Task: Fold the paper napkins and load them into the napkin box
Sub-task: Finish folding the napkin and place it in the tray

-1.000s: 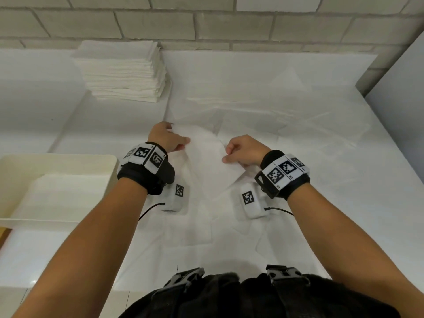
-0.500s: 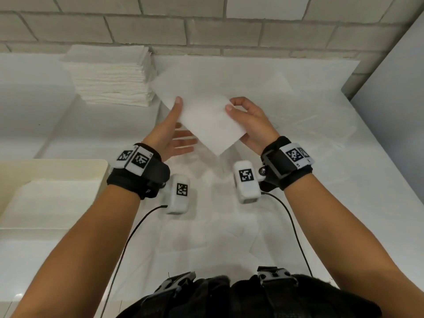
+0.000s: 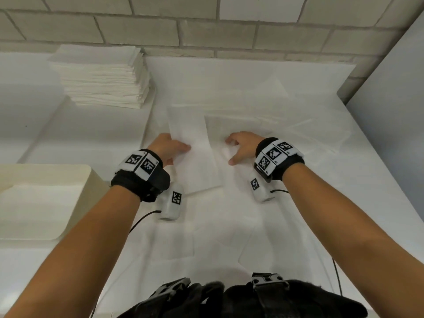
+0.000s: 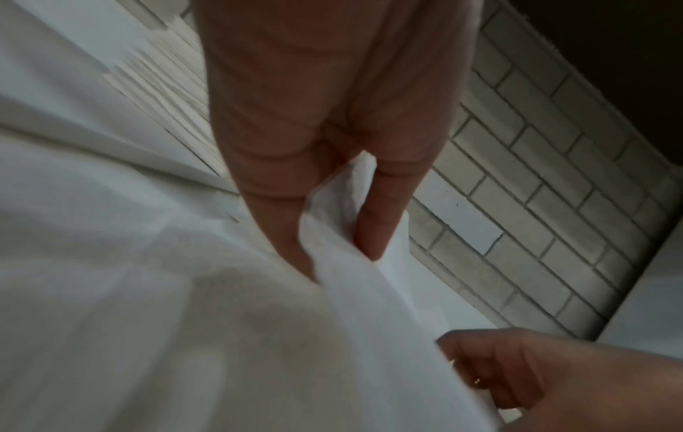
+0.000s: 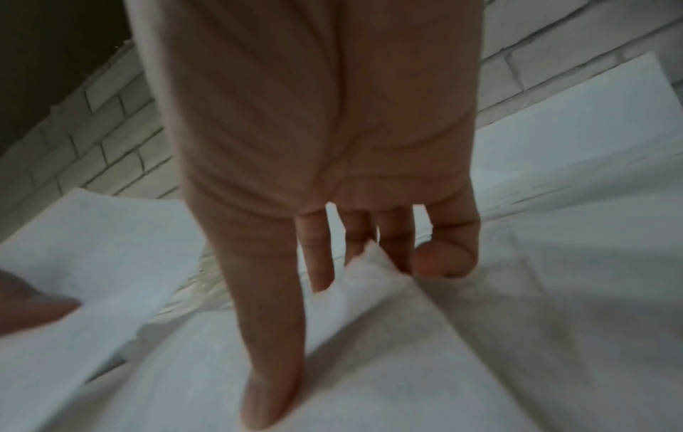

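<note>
A white folded napkin (image 3: 195,157) lies as a long strip on the paper-covered table, between my hands. My left hand (image 3: 181,149) is at its left edge; in the left wrist view the napkin (image 4: 369,307) is pinched between thumb and finger of that hand (image 4: 332,257). Just right of the strip, my right hand (image 3: 229,150) has its fingers spread on the paper and grips nothing. Seen from the right wrist, a raised paper corner (image 5: 369,257) touches those fingers (image 5: 317,263). The cream napkin box (image 3: 91,180) stands at the left with flat napkins (image 3: 34,203) inside.
A tall stack of unfolded napkins (image 3: 103,76) sits at the back left against the brick wall (image 3: 206,31). Thin white paper sheets (image 3: 275,111) cover the table. A grey panel (image 3: 401,99) bounds the right side.
The napkin, held up in the air by both hands half a second ago, now lies on the table. My right hand has let go and shifted to the right.
</note>
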Demonstrator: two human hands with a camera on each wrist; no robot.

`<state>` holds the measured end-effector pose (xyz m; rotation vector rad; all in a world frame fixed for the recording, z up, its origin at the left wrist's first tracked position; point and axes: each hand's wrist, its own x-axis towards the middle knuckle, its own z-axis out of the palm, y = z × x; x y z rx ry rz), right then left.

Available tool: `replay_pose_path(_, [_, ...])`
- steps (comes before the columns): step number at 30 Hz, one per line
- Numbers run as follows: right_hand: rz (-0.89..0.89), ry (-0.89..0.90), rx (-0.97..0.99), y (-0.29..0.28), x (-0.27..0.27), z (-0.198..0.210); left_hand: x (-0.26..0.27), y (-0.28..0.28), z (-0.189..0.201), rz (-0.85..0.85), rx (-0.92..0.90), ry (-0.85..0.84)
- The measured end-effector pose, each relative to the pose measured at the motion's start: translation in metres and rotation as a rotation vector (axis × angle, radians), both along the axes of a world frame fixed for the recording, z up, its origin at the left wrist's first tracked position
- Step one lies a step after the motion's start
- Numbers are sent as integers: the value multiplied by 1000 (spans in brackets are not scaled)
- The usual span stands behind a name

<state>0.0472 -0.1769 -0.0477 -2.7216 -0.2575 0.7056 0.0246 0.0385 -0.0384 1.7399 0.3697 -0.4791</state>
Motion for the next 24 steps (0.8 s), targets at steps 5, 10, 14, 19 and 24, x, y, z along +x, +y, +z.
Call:
replay_pose_path(5, [48, 42, 23, 1, 6, -2, 3, 3, -6, 84, 67, -17])
replay_pose_path(10, [-119, -64, 398, -10, 13, 21, 6, 13, -3, 200, 139, -129])
replay_pose_path(14, [-330, -45, 841, -22, 20, 49, 6, 19, -4, 189, 197, -260])
replay_pose_path(19, [-338, -41, 1076, -20, 20, 74, 1, 8, 1, 175, 43, -248])
replay_pose_path(24, [-257, 16, 1140, -8, 17, 91, -1, -12, 12, 93, -149, -291])
